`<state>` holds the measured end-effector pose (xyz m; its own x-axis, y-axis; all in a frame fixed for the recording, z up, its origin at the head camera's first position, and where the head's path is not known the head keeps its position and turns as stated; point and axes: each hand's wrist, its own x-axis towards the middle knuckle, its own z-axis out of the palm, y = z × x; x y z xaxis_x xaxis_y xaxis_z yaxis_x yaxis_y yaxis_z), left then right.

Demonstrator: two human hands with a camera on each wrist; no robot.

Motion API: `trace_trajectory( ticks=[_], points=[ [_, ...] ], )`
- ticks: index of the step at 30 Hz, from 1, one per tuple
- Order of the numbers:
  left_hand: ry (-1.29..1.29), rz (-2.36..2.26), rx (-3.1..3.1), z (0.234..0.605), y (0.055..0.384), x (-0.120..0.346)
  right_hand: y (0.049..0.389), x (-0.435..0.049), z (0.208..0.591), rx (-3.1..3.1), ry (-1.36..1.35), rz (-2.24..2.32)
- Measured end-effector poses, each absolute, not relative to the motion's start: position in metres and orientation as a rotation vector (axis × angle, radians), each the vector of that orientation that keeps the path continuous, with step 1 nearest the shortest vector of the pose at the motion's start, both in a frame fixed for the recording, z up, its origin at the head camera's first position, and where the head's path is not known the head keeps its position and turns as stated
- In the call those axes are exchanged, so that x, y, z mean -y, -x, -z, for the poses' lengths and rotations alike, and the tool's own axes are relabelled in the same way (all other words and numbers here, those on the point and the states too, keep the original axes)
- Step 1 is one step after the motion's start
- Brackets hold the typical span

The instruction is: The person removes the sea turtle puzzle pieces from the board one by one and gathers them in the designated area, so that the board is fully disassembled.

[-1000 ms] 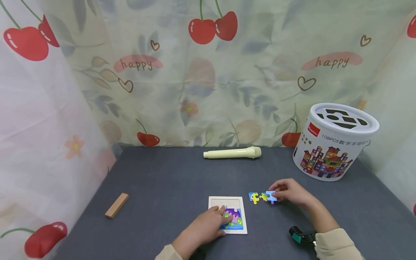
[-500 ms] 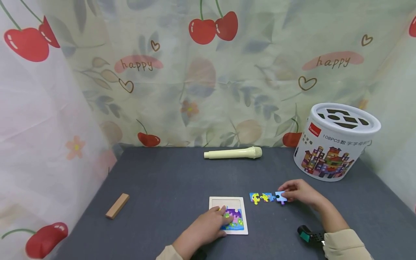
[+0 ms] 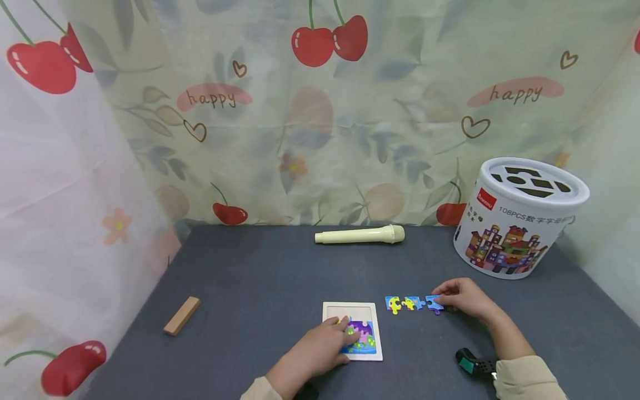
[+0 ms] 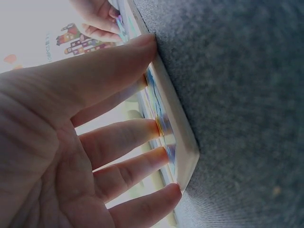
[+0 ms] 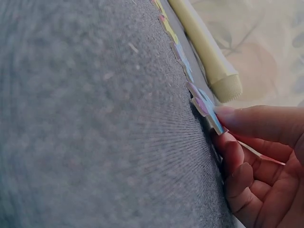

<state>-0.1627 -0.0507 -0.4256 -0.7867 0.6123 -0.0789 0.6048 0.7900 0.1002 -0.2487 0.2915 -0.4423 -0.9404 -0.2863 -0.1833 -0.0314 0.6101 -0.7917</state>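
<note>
My left hand (image 3: 320, 345) rests with spread, fairly straight fingers on a small puzzle tray (image 3: 351, 305), its thumb at the near rim. Joined purple, blue and green puzzle pieces (image 3: 364, 340) fill the lower part of the tray, partly hidden under the fingers. My right hand (image 3: 465, 297) pinches a blue puzzle piece (image 3: 434, 303) between thumb and fingertips; in the right wrist view this puzzle piece (image 5: 207, 107) is tilted, close over the table. Just left of it lie a yellow-and-blue piece (image 3: 413, 303) and another yellow-and-blue piece (image 3: 393, 304) in a row.
A cream toy microphone (image 3: 359, 235) lies at the back of the dark table (image 3: 250, 283). A white bucket (image 3: 517, 219) with a holed lid stands at the back right. A wooden block (image 3: 182, 316) lies at the left, and a black strap (image 3: 475, 362) is by the right wrist.
My right hand has moved right with the blue piece, away from the other two loose pieces, and the piece has then tilted. The left hand stays on the tray.
</note>
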Motion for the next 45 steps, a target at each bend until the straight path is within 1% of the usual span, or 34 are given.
trace_trajectory(
  ticks=[28, 34, 45],
  points=[
    [-0.960, -0.111, -2.857, 0.426, 0.164, 0.052, 0.249, -0.285, 0.446, -2.609, 0.270, 1.231],
    [-0.964, -0.109, -2.864, 0.427, 0.163, 0.052, 0.250, -0.283, 0.449, -2.658, 0.324, 1.203],
    [-0.975, -0.110, -2.866, 0.426, 0.162, 0.051, 0.241, -0.284, 0.440, -2.659, 0.373, 1.125]
  ],
)
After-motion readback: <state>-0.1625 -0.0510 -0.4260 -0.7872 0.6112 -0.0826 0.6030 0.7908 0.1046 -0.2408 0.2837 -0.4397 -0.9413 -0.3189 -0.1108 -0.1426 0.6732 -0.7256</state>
